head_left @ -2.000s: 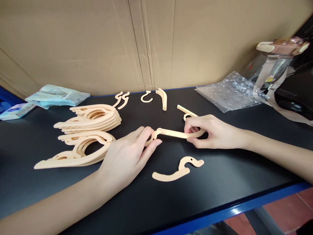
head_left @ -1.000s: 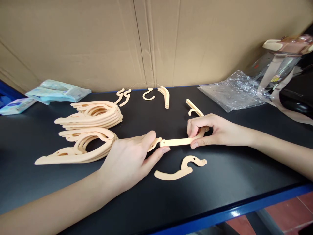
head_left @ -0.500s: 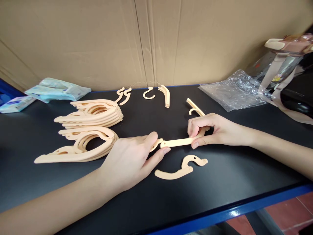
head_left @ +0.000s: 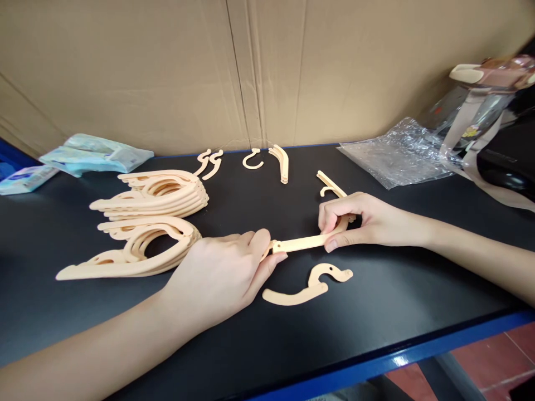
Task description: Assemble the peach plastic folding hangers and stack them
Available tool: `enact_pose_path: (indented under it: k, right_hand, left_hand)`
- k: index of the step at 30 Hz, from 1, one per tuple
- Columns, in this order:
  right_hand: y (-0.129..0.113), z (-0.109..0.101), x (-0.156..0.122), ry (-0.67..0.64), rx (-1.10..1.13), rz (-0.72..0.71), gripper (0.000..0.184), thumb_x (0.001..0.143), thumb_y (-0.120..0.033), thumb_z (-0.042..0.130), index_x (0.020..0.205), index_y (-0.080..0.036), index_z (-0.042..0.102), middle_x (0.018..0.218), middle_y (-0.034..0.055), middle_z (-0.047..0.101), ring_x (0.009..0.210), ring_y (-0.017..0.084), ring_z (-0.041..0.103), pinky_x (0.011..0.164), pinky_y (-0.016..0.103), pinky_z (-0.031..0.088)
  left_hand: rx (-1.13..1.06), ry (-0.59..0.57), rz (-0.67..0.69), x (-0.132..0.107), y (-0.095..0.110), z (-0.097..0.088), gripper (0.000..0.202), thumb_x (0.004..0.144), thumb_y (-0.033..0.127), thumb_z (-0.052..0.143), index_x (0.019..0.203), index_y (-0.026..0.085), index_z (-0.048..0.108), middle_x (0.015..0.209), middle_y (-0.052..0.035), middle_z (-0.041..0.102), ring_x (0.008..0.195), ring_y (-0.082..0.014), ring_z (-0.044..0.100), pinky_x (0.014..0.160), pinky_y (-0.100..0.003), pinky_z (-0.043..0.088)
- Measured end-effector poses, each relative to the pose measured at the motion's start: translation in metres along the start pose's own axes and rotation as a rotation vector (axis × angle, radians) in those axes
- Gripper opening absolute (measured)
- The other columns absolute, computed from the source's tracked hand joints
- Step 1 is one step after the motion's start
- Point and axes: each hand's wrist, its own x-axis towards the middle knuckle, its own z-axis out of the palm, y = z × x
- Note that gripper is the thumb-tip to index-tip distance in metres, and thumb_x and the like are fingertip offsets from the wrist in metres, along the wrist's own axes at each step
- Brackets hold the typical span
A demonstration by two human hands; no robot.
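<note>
Between my hands is a cream plastic folding-hanger arm (head_left: pixel 301 243), held just above the black tabletop. My right hand (head_left: pixel 355 220) pinches its right part between thumb and fingers; a hooked piece (head_left: pixel 330 184) sticks out beyond the knuckles. At the arm's left end, my left hand (head_left: pixel 228 267) is closed on a small curved hanger piece (head_left: pixel 266 252), mostly hidden by the fingers. The two parts meet at the left thumb; whether they are joined I cannot tell. In front of the hands lies a curved arm with a hook piece (head_left: pixel 307 287).
Stacked folding hangers (head_left: pixel 154 245) form two piles at the left. Along the back lie small curved pieces (head_left: pixel 211 162), a hook (head_left: pixel 253 160) and several arms (head_left: pixel 280 163). Tissue packs (head_left: pixel 94 153) are back left, with a clear plastic bag (head_left: pixel 401 153) and strapped bottle (head_left: pixel 480 106) at right.
My left hand has tilted slightly and moved closer to the arm's end, covering more of the small piece. The right hand keeps its pinch; the whole view has shifted a little.
</note>
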Motion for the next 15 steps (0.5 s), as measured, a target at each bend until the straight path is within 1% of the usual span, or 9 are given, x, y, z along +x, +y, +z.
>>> enact_pose_path:
  k: [5,12,15]
  right_hand:
    - [-0.0011,0.0,-0.0002,-0.003,-0.03,0.004,0.028,0.081,-0.041,0.073,0.075,-0.016,0.062,0.078,-0.0009,0.064,0.066,0.01,0.061,0.065,0.024,0.049]
    - [-0.0016,-0.0004,0.0,-0.015,-0.028,0.008,0.025,0.081,-0.037,0.073,0.075,-0.016,0.062,0.079,-0.0007,0.063,0.066,0.01,0.061,0.064,0.023,0.049]
    - [-0.0016,-0.0005,0.0001,-0.018,-0.022,0.015,0.025,0.081,-0.038,0.073,0.075,-0.016,0.062,0.079,-0.0008,0.063,0.067,0.01,0.061,0.065,0.023,0.049]
  left_hand:
    - [0.053,0.018,0.024,-0.0005,-0.0005,0.0,0.034,0.1,0.033,0.037,0.072,0.018,0.048,0.05,0.0026,0.05,0.039,-0.0173,0.054,0.041,-0.026,0.017]
    - [0.095,0.02,0.047,-0.0004,0.0002,-0.0016,0.033,0.099,0.031,0.037,0.071,0.019,0.049,0.051,0.0022,0.05,0.039,-0.0167,0.052,0.041,-0.028,0.019]
    - [0.131,0.046,0.061,-0.0007,0.0005,-0.0024,0.035,0.099,0.031,0.035,0.07,0.02,0.049,0.05,0.0021,0.049,0.039,-0.0161,0.051,0.04,-0.028,0.02]
